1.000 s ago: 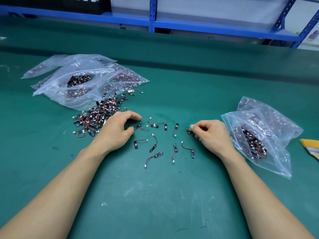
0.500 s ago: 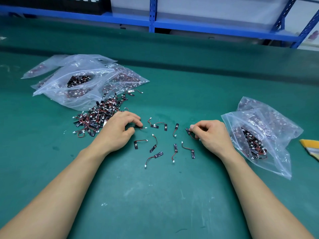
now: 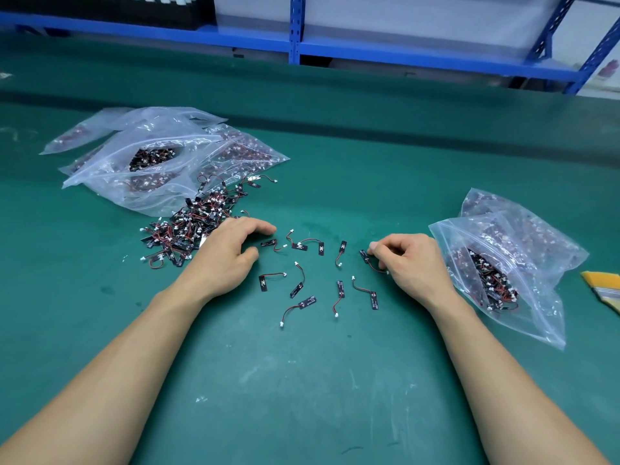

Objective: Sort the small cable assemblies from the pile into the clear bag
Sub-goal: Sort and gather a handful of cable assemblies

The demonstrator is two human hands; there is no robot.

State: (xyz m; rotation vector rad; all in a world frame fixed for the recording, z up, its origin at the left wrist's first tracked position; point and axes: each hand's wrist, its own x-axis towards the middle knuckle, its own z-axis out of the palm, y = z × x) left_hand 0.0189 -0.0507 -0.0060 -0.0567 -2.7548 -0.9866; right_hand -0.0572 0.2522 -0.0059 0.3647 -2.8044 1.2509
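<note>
Two hands over scattered cable assemblies on a green mat.

At far left lies a stack of filled bags; the pile sits against its near edge. The left hand rests palm down beside the pile, fingers loosely bent, gripping nothing, fingertips just beside a loose assembly. Other spread assemblies lie between the hands. The right hand pinches one held assembly between thumb and forefinger. Beside it lies the clear bag, mouth open, part-filled.
</note>
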